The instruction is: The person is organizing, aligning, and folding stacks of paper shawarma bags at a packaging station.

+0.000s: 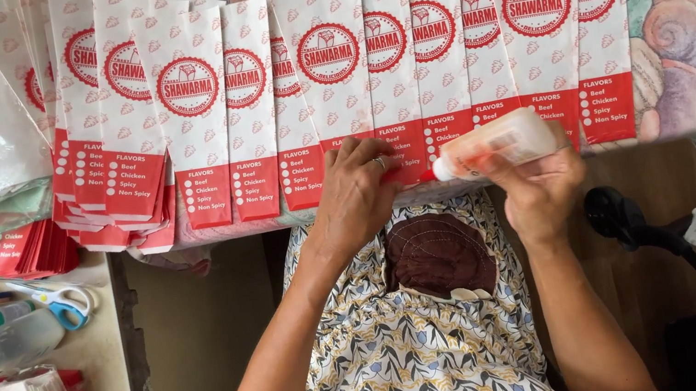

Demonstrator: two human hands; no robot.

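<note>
Red-and-white paper sleeves [401,57], thin and flat, lie overlapped in a long row on a flowered cloth [691,11], their red lower ends at the table's near edge. The left hand [357,194] presses spread fingers flat on one sleeve's red end. The right hand [542,183] is wrapped around a translucent plastic squeeze bottle [494,144], tipped sideways with its nozzle just beside the left fingers; whitish contents show through. At the left lie blue-handled scissors [62,301] and a clear bottle with a teal cap [4,347].
</note>
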